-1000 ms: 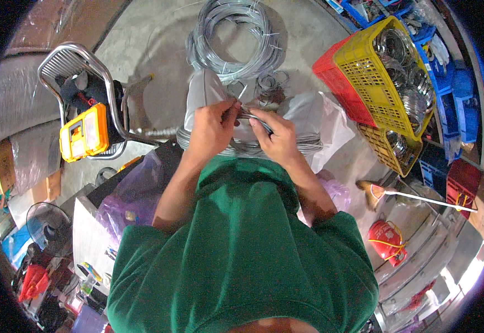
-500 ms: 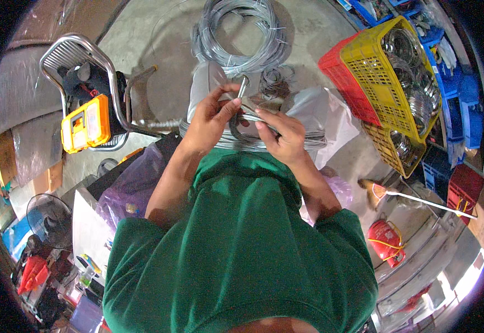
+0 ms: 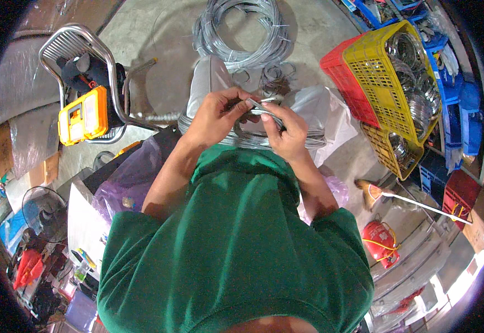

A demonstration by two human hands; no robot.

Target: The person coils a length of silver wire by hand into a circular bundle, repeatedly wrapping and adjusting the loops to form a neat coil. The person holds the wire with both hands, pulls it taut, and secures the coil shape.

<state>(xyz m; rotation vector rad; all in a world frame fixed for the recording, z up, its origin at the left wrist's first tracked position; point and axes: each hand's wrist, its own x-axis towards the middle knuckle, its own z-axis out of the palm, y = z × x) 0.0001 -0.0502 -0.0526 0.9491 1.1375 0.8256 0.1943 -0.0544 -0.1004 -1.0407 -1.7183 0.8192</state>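
Observation:
My left hand [image 3: 217,115] is closed, its thumb and forefinger pinching a strand of silver wire [image 3: 259,106] over my lap. Just to the right, my right hand [image 3: 288,129] grips the same wire with thumb and fingers. The two hands' fingertips nearly meet, and part of the strand is hidden behind them. Beneath both hands a coil of silver wire [image 3: 315,141] lies across my thighs, against my green shirt. Grey trouser legs [image 3: 207,80] show beyond my hands.
A large coil of silver wire [image 3: 204,34] lies on the floor ahead, with a small tangle of wire [image 3: 275,79] nearer. To the left, a metal chair [image 3: 111,72] bears a yellow case [image 3: 83,115]. Yellow crates [image 3: 367,66] of wire coils and a broom [image 3: 370,194] are on the right.
The bent wire end that stood up above my left hand is now lowered between my hands. My left hand has shifted slightly right, bringing the fingertips closer together.

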